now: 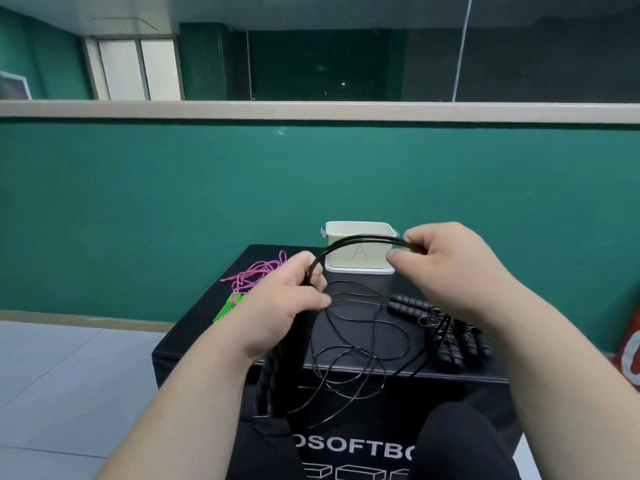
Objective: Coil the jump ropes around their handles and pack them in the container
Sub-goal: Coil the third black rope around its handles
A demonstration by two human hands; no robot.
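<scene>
Dark-trousered knees (460,441) sit nearest, pressed up to the front of a black padded box that serves as the desk (197,337), with white lettering (349,453) printed on its near face. On the desk's far left lies a loose tangle of pink braided jump rope (256,271), and its bright green plastic handles (230,308) rest just near of the tangle, partly hidden behind the left hand (284,306). That hand's fingers are curled around one end of a thin glossy black jump rope (360,239); dark ribbed shapes that look like its handles (270,379) hang below the palm over the near edge. From this grip several strands rise in a raised arc toward the right, while the remaining cord sprawls in slack loops across the middle of the desk and over its near edge. Behind the arc, at the far edge, stands a cream plastic container (341,263) marked with a hand-drawn letter A, sitting on a white lid or base. The right hand (457,268) pinches the arc's other end between thumb and fingers, in front of the container's right corner. Farther right on the desk lie more jump ropes with black ribbed foam handles (408,304), bundled together beneath the right forearm.
</scene>
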